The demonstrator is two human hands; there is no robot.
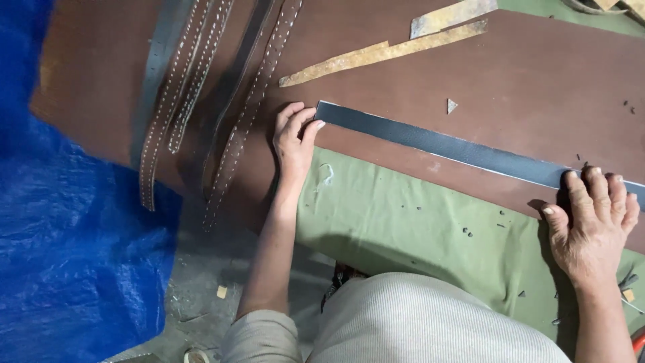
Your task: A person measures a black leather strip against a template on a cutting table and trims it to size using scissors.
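A long dark grey leather strap (pixel 437 144) lies flat across the brown board (pixel 537 81), running from the middle down to the right. My left hand (pixel 294 138) rests at its left end, fingertips pressing the end of the strap. Near the right edge, my right hand (pixel 591 218) presses flat on the strap, fingers spread over it. Neither hand grips anything; both lie palm down.
Several stitched dark straps (pixel 195 87) hang over the board's left edge. Tan leather offcuts (pixel 383 55) lie at the top. A green cloth (pixel 403 215) covers the surface near me, dotted with small punched scraps. A blue tarp (pixel 74 235) fills the left.
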